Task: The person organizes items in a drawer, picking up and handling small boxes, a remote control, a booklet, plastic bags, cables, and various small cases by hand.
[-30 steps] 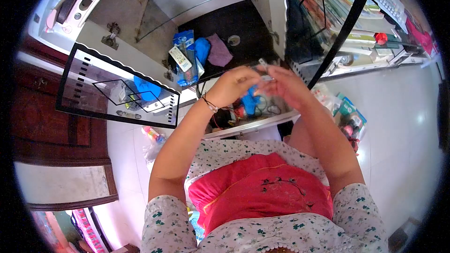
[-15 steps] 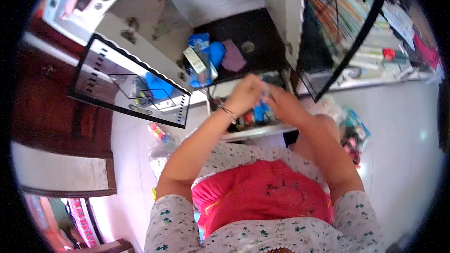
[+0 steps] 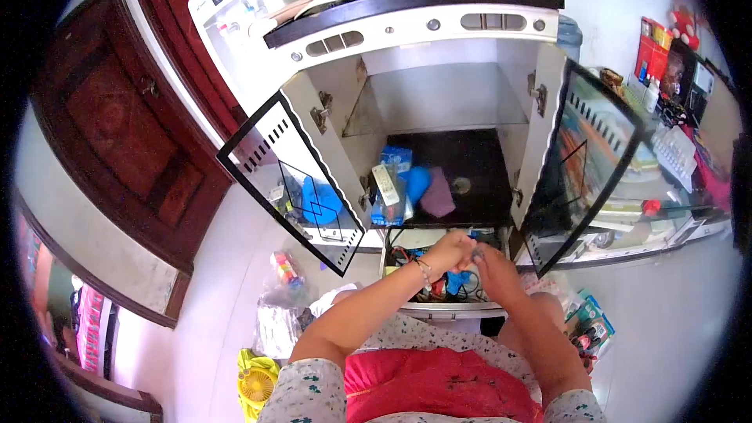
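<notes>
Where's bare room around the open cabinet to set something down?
Cabinet floor between the pale round spot and right wall; floor tiles right of the green package. Crowded: open drawer; cabinet floor's left side, around the white remote.

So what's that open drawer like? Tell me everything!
The drawer is pulled out beneath the dark shelf. Its front edge looks pale, smooth and hard. Inside are dark cables, a blue item and something red. The left hand and right hand are above it, hiding part of the inside. I can't tell if they touch it.
</notes>
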`<action>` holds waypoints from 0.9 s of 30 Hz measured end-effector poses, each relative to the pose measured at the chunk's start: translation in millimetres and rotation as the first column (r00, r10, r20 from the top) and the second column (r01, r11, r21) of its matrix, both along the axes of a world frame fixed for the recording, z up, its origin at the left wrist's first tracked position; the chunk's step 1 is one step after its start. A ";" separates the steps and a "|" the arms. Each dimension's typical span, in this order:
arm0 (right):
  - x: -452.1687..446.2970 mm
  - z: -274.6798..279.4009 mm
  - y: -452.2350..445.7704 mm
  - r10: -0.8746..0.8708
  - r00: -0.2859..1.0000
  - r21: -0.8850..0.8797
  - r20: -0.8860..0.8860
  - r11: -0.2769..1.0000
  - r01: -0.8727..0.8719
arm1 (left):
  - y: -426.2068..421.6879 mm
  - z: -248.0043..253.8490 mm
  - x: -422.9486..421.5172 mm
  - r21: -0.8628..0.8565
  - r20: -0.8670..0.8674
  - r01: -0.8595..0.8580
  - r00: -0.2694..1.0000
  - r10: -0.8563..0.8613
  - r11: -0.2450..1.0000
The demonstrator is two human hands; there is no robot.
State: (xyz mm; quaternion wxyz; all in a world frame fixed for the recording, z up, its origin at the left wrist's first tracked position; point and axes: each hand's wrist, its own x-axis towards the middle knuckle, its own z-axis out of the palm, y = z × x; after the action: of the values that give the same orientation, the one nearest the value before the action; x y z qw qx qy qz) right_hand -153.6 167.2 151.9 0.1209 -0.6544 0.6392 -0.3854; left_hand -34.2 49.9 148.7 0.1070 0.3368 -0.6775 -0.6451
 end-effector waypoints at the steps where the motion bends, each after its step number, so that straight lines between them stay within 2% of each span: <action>1: 0.7 0.7 1.7 -0.032 0.999 0.095 0.003 0.995 0.032 | 1.8 7.9 1.4 0.164 -0.035 -0.015 0.999 0.021 0.986; 2: 1.0 3.1 2.1 -0.041 0.999 0.088 -0.004 0.995 0.041 | 2.0 10.6 3.2 0.158 -0.042 -0.005 0.999 0.012 0.987; 4: 3.1 11.5 3.2 -0.055 0.996 0.111 0.073 0.993 0.046 | 5.2 9.6 6.9 0.363 -0.144 -0.044 0.984 0.103 0.931; 5: 3.3 11.6 1.4 -0.061 0.996 0.108 0.070 0.993 0.054 | 1.2 1.3 6.9 0.312 -0.115 -0.028 0.991 0.067 0.950; 6: 3.5 7.8 -1.5 0.001 1.000 0.131 -0.002 0.991 -0.001 | 5.1 6.3 8.4 0.311 -0.115 -0.019 0.992 0.058 0.950; 8: 1.7 0.8 3.0 0.092 0.988 0.201 -0.127 0.977 -0.065 | 18.8 18.9 8.7 0.200 -0.148 -0.067 0.984 0.098 0.977; 9: 5.2 16.3 8.9 0.089 0.996 0.177 0.020 0.980 -0.091 | 21.7 13.9 7.0 0.236 -0.166 -0.139 0.969 0.181 0.962; 10: 3.5 26.6 7.2 0.065 0.994 0.387 0.086 0.917 -0.094 | 24.5 14.0 6.8 0.235 -0.154 -0.193 0.960 0.233 0.952; 12: 2.0 3.5 4.5 0.011 0.999 0.334 -0.048 0.942 0.006 | 21.1 14.3 8.8 0.069 -0.070 -0.023 0.997 0.028 0.997; 14: -1.1 -16.0 -0.4 0.001 0.996 0.321 -0.087 0.947 0.027 | 31.3 19.7 7.2 -0.041 -0.019 -0.099 0.995 0.099 0.994; 16: -2.1 -19.4 1.4 -0.003 0.991 0.303 -0.130 0.952 0.043 | 24.8 9.3 8.8 -0.210 0.007 -0.034 0.999 0.036 0.977; 18: -0.4 -14.6 3.4 0.008 0.993 0.148 -0.121 0.989 0.011 | 13.7 -0.3 9.1 -0.102 -0.028 -0.023 0.999 0.021 0.995; 20: 0.1 -3.4 4.7 -0.037 0.998 0.220 -0.043 0.974 0.046 | 21.7 19.7 6.4 0.004 -0.033 -0.073 0.997 0.073 0.997; 22: -3.2 -6.7 6.7 -0.075 0.994 -0.041 0.079 0.996 0.078 | 16.6 16.5 8.9 0.143 -0.150 -0.078 0.984 0.099 0.987; 24: -10.2 -9.9 10.6 -0.105 0.990 -0.063 0.089 0.992 0.110 | 20.1 18.8 6.7 0.196 -0.153 -0.150 0.971 0.181 0.969; 26: -17.2 -9.2 16.3 -0.019 0.996 -0.135 0.089 0.990 0.031 | 28.8 29.0 9.2 0.244 -0.151 -0.102 0.978 0.142 0.964; 27: -21.2 -7.8 21.6 0.013 0.995 -0.079 0.098 0.997 -0.005 | 31.7 34.0 9.1 0.264 -0.129 -0.056 0.987 0.093 0.963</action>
State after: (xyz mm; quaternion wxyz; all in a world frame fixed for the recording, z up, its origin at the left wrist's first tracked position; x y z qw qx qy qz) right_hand -174.9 188.8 144.1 0.1281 -0.6419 0.6137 -0.4415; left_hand -25.2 81.6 182.7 0.1332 0.3271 -0.5648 -0.7458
